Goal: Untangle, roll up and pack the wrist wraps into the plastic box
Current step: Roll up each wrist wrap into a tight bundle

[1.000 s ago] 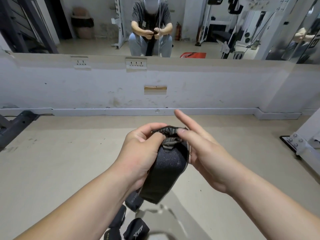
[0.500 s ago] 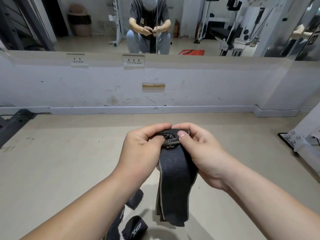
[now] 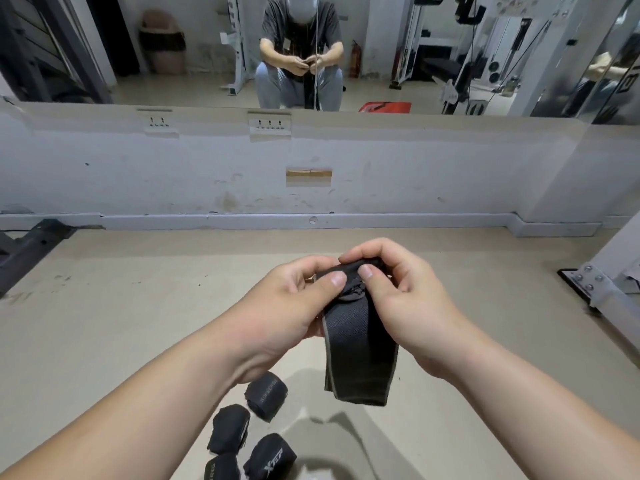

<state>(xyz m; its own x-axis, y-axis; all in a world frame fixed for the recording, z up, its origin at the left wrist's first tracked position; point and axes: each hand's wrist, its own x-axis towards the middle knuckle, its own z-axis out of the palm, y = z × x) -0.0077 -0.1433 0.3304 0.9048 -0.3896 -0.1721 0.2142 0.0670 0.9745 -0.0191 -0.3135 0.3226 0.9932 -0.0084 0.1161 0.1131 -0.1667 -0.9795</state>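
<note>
The fingers (image 3: 334, 280) of both hands are curled tight on the top end of a black wrap (image 3: 360, 344). The left hand (image 3: 284, 303) and the right hand (image 3: 408, 303) each pinch it between thumb and forefinger, with the thumbs nearly touching. That top end is bunched under the thumbs and mostly hidden. A small crumpled fold shows just below them, perhaps a loop or a tab, too creased to tell. The remaining fingers lie behind the cloth, out of sight.

Below the hands the wrap hangs in the air above the floor (image 3: 121, 323), flat and broad. A pale edge runs down its left side and along its bottom end. It touches nothing but the hands.

Down beside the left forearm (image 3: 138, 410), four rolls (image 3: 266, 394) lie close together on the floor, black and wound tight. One bears white letters reading XTEP. The print on the others is too small or turned away. The lowest roll is cut off by the bottom edge.

Ahead stands a scuffed white wall (image 3: 415, 168) with a mirror (image 3: 104, 46) above it.
</note>
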